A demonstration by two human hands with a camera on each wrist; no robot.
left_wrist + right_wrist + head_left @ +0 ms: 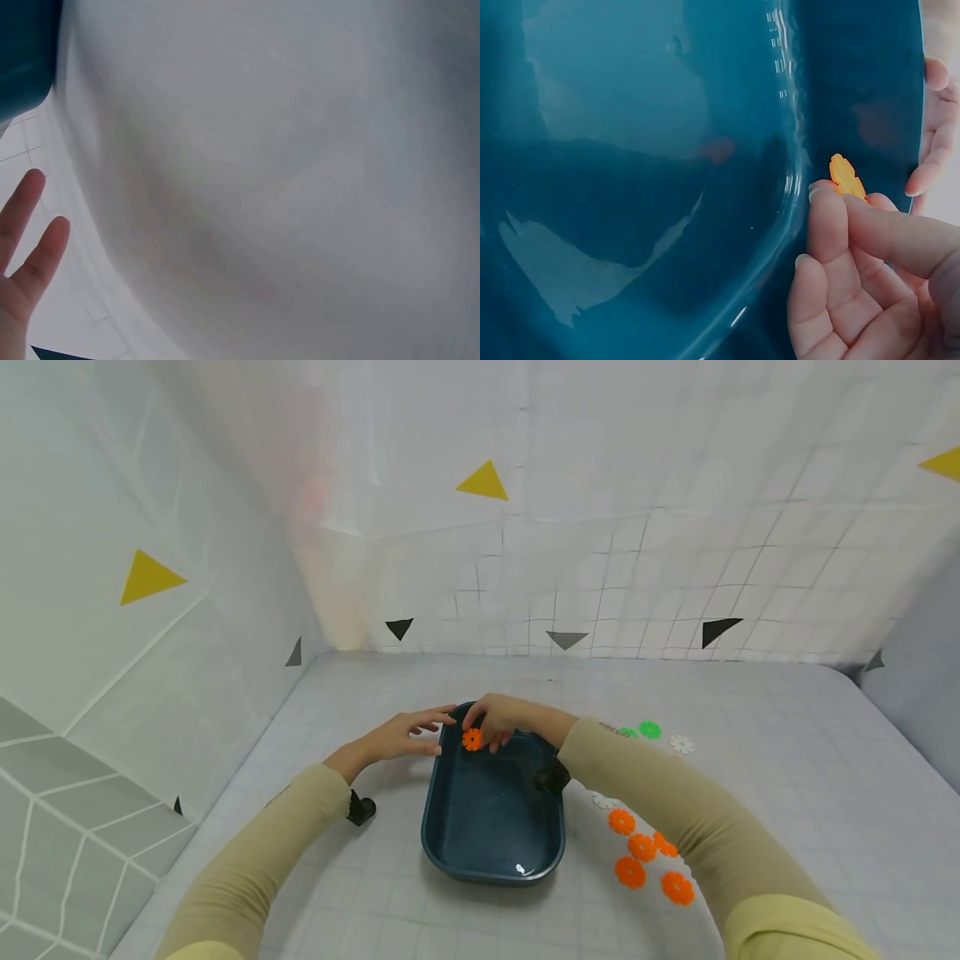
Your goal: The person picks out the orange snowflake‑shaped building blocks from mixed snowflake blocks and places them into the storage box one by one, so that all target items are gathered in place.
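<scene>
A deep teal plastic tray [491,810] stands on the table in front of me. My right hand [501,718] reaches over its far end and pinches an orange notched disc [472,740] between thumb and fingertips. In the right wrist view the orange disc [846,176] is seen nearly edge-on, above the tray's inner wall. My left hand [401,735] is at the tray's far left side, fingers spread and fingertips right at the rim. The left wrist view catches two straight fingers of the left hand [30,247] beside the tray's outer corner [26,60].
Several orange notched discs [641,847] lie right of the tray, partly behind my right sleeve. Green [650,729] and white [682,743] discs lie farther back on the right. White gridded sheeting [637,568] rises behind the table, and another sheet [150,652] at left.
</scene>
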